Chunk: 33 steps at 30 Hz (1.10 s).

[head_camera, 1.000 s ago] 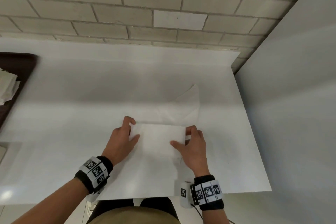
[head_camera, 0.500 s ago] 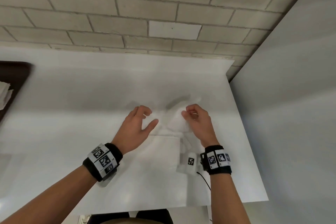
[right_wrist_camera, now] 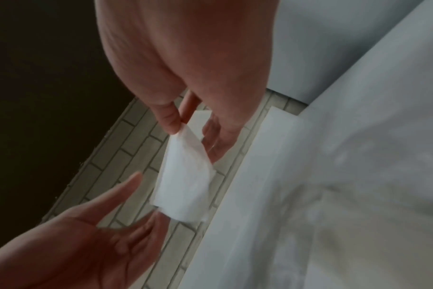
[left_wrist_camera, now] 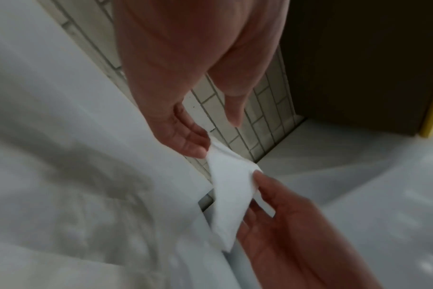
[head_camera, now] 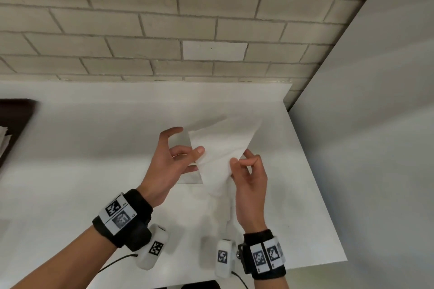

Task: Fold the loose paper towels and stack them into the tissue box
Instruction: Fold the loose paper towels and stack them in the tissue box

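Note:
A loose white paper towel (head_camera: 223, 143) hangs in the air above the white table (head_camera: 94, 148). My right hand (head_camera: 239, 159) pinches its right edge between thumb and forefinger; the right wrist view shows the pinch at the towel's (right_wrist_camera: 185, 185) top corner. My left hand (head_camera: 185, 145) is spread, and its fingertips (left_wrist_camera: 193, 146) touch the towel's (left_wrist_camera: 230, 195) other corner with the thumb apart. A dark brown box (head_camera: 16, 124) at the far left edge holds white towels (head_camera: 3, 138). A pale rectangle lies on the table under my hands; I cannot tell if it is a folded towel or a shadow.
A brick wall (head_camera: 164, 30) runs along the back of the table. A grey partition (head_camera: 364, 136) closes off the right side. The table's front edge (head_camera: 258, 277) lies just past my wrists.
A second ago both hands pressed a folded towel flat on the table. They then reached back to a loose towel, and that towel is now lifted off the table between them.

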Each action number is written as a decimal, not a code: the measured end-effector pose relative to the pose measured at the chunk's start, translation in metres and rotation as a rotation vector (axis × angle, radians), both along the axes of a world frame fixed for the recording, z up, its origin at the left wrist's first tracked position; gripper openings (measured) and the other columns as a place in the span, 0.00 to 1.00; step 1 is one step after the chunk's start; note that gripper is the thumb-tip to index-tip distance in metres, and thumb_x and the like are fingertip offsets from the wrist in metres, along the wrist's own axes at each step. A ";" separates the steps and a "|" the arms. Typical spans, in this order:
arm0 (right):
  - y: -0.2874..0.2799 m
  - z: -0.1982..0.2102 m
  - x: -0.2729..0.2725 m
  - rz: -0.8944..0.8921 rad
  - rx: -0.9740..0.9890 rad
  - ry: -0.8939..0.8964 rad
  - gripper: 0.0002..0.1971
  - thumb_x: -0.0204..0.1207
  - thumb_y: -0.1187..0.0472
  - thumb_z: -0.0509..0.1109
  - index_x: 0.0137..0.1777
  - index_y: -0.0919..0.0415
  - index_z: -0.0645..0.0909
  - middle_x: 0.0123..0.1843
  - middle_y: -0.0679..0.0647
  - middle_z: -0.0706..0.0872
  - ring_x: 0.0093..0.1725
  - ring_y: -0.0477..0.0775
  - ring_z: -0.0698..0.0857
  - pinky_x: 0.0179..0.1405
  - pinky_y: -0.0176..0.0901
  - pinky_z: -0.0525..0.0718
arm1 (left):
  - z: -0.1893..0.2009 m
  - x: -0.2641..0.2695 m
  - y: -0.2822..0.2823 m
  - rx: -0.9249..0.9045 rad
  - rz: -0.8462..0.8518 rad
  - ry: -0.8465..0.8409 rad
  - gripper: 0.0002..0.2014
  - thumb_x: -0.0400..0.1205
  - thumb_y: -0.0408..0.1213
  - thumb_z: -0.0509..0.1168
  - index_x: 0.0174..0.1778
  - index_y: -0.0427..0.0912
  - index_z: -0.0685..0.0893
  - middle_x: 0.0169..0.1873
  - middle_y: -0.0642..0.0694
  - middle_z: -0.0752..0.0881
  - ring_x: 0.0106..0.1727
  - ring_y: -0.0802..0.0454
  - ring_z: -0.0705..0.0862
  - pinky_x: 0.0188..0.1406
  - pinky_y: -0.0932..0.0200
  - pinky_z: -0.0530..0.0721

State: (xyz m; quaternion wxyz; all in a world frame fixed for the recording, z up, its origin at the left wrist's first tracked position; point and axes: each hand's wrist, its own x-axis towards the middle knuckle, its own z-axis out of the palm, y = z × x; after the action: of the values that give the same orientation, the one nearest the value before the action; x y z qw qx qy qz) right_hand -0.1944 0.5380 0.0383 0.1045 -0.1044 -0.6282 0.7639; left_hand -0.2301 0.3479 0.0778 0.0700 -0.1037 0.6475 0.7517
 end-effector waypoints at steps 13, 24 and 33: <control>-0.037 -0.009 0.019 -0.126 0.322 -0.020 0.17 0.83 0.56 0.80 0.65 0.50 0.76 0.70 0.50 0.78 0.74 0.53 0.82 0.77 0.52 0.81 | 0.008 0.021 -0.033 -0.825 -0.212 0.465 0.14 0.80 0.42 0.83 0.60 0.62 0.94 0.41 0.63 0.86 0.48 0.59 0.86 0.56 0.70 0.82; -0.045 0.012 -0.003 0.194 0.816 0.411 0.06 0.84 0.57 0.81 0.58 0.53 0.91 0.69 0.43 0.86 0.78 0.49 0.81 0.75 0.57 0.78 | 0.061 0.045 -0.055 -1.058 -0.120 0.766 0.05 0.82 0.43 0.81 0.52 0.51 0.96 0.47 0.56 0.90 0.50 0.51 0.85 0.52 0.59 0.82; -0.012 0.001 0.029 0.320 0.567 0.015 0.08 0.88 0.47 0.75 0.52 0.47 0.82 0.33 0.41 0.82 0.30 0.45 0.77 0.31 0.35 0.73 | 0.026 0.056 -0.081 -0.805 0.103 0.411 0.07 0.86 0.46 0.74 0.52 0.51 0.83 0.43 0.57 0.88 0.51 0.60 0.91 0.56 0.54 0.87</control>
State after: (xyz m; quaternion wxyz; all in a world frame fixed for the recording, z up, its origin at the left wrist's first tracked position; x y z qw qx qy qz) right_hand -0.1654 0.5263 0.0389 0.0125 0.0346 -0.8236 0.5659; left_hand -0.1739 0.2673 0.1037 -0.1434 -0.0032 0.8827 0.4476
